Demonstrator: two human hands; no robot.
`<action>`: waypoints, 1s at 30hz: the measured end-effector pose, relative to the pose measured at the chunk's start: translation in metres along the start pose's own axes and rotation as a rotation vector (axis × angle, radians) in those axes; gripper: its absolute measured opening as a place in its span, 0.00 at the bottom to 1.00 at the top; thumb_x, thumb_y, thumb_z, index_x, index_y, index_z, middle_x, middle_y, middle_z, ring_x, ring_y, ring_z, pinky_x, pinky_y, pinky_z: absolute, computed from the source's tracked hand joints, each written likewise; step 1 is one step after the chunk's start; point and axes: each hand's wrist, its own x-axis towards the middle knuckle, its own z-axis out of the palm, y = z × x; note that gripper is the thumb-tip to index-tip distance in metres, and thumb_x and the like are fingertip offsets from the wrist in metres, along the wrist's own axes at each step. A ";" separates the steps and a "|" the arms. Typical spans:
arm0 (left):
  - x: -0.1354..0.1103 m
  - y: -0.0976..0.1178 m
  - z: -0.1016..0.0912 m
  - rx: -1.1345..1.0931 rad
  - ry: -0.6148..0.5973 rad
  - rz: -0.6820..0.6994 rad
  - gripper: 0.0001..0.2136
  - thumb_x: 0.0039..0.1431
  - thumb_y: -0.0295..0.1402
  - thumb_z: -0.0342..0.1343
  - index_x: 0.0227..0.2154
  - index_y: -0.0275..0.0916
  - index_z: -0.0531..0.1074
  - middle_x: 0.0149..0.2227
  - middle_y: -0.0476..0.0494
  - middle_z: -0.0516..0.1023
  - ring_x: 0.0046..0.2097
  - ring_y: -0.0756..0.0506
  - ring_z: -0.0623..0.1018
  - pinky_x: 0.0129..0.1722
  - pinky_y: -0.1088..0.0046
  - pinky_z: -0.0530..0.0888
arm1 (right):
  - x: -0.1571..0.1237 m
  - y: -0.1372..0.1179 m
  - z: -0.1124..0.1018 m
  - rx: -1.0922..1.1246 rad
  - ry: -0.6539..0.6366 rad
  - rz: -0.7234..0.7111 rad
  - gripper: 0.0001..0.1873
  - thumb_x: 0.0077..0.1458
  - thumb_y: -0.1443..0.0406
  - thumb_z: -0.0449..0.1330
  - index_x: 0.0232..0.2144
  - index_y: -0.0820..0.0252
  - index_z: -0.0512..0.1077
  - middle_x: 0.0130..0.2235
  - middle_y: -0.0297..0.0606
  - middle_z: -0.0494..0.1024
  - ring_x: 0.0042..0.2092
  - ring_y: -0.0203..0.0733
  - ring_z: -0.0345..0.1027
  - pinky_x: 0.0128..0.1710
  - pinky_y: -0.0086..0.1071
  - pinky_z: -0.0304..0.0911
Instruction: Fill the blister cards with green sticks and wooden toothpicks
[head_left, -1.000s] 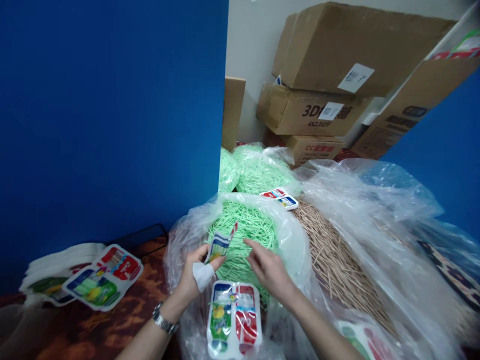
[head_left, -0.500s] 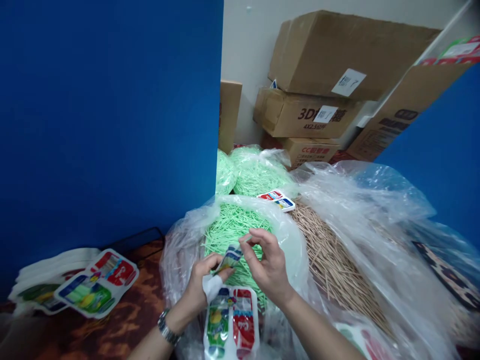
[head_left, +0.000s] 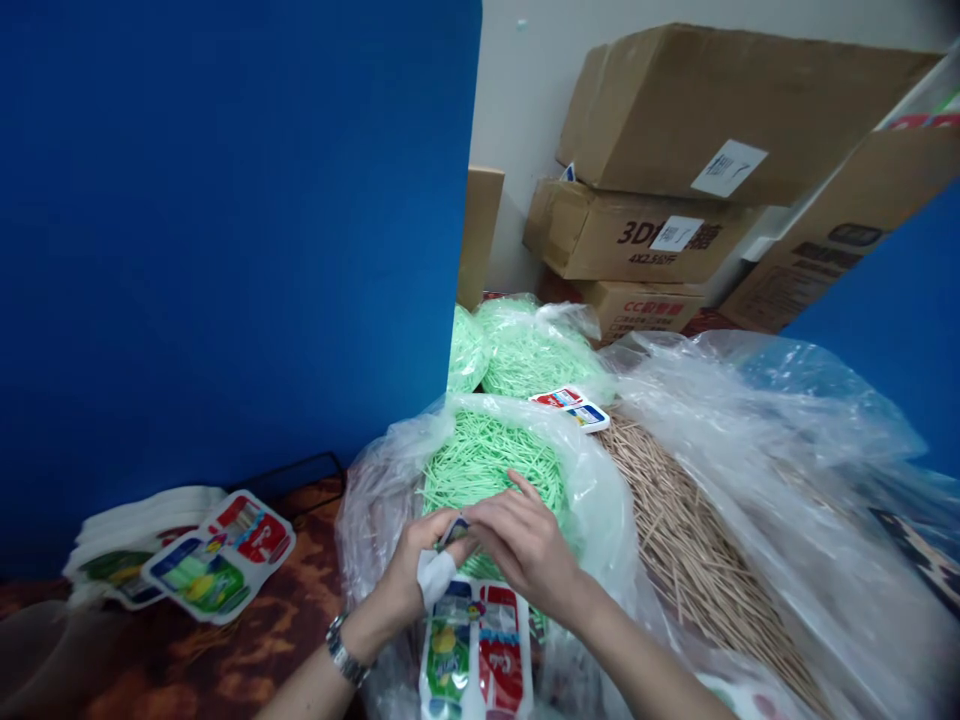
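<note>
My left hand [head_left: 409, 570], with a white bandage on the thumb and a watch on the wrist, pinches a small printed packet [head_left: 454, 526]. My right hand [head_left: 525, 545] is closed over the same packet from the right, so most of the packet is hidden. Both hands hover over a clear plastic bag [head_left: 600, 490] full of green sticks [head_left: 487, 460]. Just below the hands lies a flat two-part printed pack [head_left: 476, 650], green-yellow on the left and red on the right.
A stack of the same printed packs [head_left: 210, 560] lies at the left on the brown table. A heap of wooden sticks [head_left: 690, 540] in clear plastic is at the right. Another small pack [head_left: 574, 405] rests behind. Cardboard boxes [head_left: 720, 110] stand at the back, with a blue wall [head_left: 225, 240] on the left.
My right hand came from the green sticks to the packet in my left hand and closed over it. The packet, upright a second ago, is now folded down between both hands.
</note>
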 end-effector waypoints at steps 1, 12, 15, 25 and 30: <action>-0.002 0.001 -0.003 0.009 0.008 -0.009 0.06 0.60 0.33 0.55 0.33 0.36 0.74 0.31 0.47 0.76 0.33 0.46 0.73 0.33 0.73 0.70 | -0.001 0.001 0.002 -0.021 0.010 0.006 0.13 0.61 0.68 0.54 0.48 0.56 0.67 0.41 0.37 0.78 0.43 0.39 0.70 0.60 0.51 0.48; 0.002 -0.088 -0.111 -0.147 0.564 -0.272 0.19 0.52 0.45 0.61 0.40 0.35 0.73 0.33 0.43 0.80 0.31 0.43 0.79 0.31 0.70 0.75 | -0.012 0.012 0.031 -0.089 -0.013 0.065 0.15 0.61 0.68 0.53 0.50 0.57 0.66 0.46 0.43 0.75 0.47 0.45 0.69 0.53 0.47 0.60; 0.006 -0.107 -0.112 -0.150 0.673 -0.261 0.22 0.52 0.48 0.59 0.43 0.35 0.72 0.35 0.41 0.81 0.31 0.44 0.79 0.30 0.70 0.75 | -0.010 0.010 0.056 -0.073 -0.107 0.069 0.14 0.61 0.68 0.52 0.49 0.57 0.68 0.44 0.43 0.76 0.45 0.44 0.69 0.47 0.41 0.65; 0.017 -0.111 -0.117 0.001 0.721 -0.168 0.18 0.54 0.45 0.58 0.42 0.37 0.74 0.39 0.42 0.81 0.39 0.41 0.78 0.38 0.68 0.74 | 0.051 0.013 0.179 -0.314 -0.643 -0.026 0.16 0.62 0.64 0.51 0.50 0.62 0.69 0.59 0.56 0.63 0.62 0.58 0.52 0.59 0.56 0.48; 0.020 -0.115 -0.113 0.062 0.744 -0.154 0.16 0.55 0.44 0.58 0.40 0.37 0.75 0.39 0.41 0.80 0.42 0.40 0.78 0.43 0.67 0.72 | 0.079 0.028 0.175 -0.269 -0.704 -0.044 0.25 0.50 0.49 0.61 0.47 0.55 0.71 0.55 0.48 0.67 0.58 0.57 0.58 0.56 0.52 0.54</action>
